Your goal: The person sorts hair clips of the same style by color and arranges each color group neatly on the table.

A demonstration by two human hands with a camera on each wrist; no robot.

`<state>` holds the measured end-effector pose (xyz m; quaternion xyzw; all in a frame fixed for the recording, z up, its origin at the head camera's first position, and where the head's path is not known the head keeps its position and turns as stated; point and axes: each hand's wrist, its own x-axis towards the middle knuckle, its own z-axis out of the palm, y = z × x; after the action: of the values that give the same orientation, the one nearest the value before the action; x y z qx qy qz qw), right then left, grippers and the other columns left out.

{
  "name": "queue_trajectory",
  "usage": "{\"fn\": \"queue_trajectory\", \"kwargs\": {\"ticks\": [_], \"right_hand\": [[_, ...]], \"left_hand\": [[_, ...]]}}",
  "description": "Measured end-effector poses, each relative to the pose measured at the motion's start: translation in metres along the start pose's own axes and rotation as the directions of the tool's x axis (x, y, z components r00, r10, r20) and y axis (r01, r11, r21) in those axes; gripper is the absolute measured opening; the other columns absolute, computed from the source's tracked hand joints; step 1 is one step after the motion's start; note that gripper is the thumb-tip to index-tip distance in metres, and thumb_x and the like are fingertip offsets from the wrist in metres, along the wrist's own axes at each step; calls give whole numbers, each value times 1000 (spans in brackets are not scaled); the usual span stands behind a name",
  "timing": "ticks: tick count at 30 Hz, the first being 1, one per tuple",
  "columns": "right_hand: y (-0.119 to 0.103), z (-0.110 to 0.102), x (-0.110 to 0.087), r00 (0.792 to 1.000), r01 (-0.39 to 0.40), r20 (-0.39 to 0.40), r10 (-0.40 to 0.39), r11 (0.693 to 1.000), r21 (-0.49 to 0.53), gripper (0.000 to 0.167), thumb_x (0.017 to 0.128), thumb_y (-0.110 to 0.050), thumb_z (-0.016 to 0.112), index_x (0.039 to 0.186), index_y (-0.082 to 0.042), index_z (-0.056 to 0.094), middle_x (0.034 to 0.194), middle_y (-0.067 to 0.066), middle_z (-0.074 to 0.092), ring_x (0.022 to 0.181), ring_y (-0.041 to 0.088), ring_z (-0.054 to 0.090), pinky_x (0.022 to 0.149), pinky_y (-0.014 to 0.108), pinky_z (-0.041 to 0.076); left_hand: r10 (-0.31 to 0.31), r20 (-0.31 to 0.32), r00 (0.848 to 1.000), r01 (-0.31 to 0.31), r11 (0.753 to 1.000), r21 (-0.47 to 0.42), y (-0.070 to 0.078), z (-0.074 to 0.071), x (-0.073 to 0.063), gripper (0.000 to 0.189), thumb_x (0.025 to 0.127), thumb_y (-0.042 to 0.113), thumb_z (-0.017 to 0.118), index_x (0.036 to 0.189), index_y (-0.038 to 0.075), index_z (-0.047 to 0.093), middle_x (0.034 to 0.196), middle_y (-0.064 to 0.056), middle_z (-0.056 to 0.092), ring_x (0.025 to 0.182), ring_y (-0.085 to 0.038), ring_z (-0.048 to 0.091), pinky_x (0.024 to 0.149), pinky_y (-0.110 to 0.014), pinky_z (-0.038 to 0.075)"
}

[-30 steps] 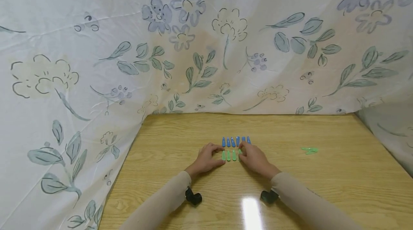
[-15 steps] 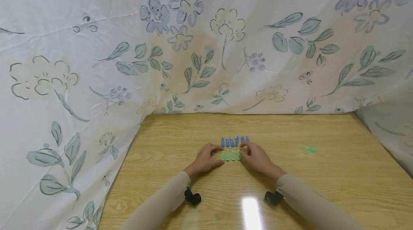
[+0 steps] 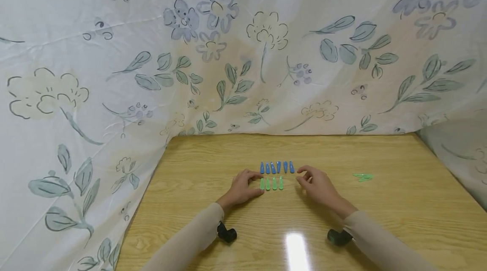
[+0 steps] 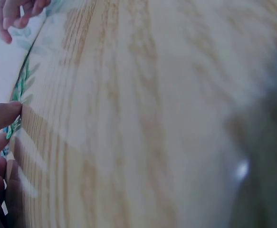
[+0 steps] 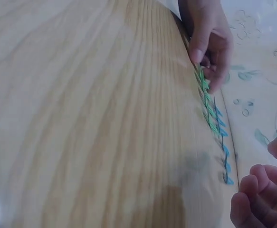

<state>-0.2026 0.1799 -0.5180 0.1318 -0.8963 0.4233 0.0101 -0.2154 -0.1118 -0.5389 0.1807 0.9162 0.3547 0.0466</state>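
Several blue snap hair clips (image 3: 272, 168) lie side by side in a row on the wooden table. In front of them is a shorter row of green snap hair clips (image 3: 274, 184). My left hand (image 3: 241, 187) rests at the left end of the green row, thumb and index fingertip at either end of the leftmost clip. To the right of both rows hovers my right hand (image 3: 318, 185), its fingers loosely bent, nothing between them. In the right wrist view, the right hand's fingers (image 5: 266, 194) appear apart from the row of blue clips (image 5: 226, 161).
A small pile of green hair clips (image 3: 364, 176) lies farther right on the table (image 3: 228, 152). Floral cloth (image 3: 236, 72) hangs behind and along the left side. Black wrist cameras (image 3: 340, 237) sit below both hands.
My right hand has let go of the rightmost clip in the green row and drawn back to the right, uncovering the blue clips there. The left hand has stayed in place.
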Motion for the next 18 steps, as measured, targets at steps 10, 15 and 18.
{"fn": "queue_trajectory", "kwargs": {"ticks": [10,15,18], "right_hand": [[17,-32,-14,998,6,-60,-9,999,-48,25,100,-16,63,118,1,66,90,9,70,68,11,60,57,25,47],[27,-51,-20,997,3,-78,-9,997,-80,28,101,-18,62,120,1,66,95,13,72,69,12,61,58,25,48],[34,-60,-23,996,-3,-91,-6,995,-97,29,101,-19,62,121,2,66,97,15,72,69,13,63,57,25,48]], "left_hand": [[0,-3,1000,0,1000,11,-1,0,-1,49,85,35,81,131,23,68,116,0,61,106,-17,52,97,-42,31],[6,-5,1000,-6,1000,8,-1,1,0,49,85,35,81,130,22,68,116,-1,61,106,-18,52,95,-42,31],[10,-9,1000,-10,1000,8,-1,1,0,49,85,35,81,130,21,68,116,-1,61,105,-18,52,94,-42,31]]}}
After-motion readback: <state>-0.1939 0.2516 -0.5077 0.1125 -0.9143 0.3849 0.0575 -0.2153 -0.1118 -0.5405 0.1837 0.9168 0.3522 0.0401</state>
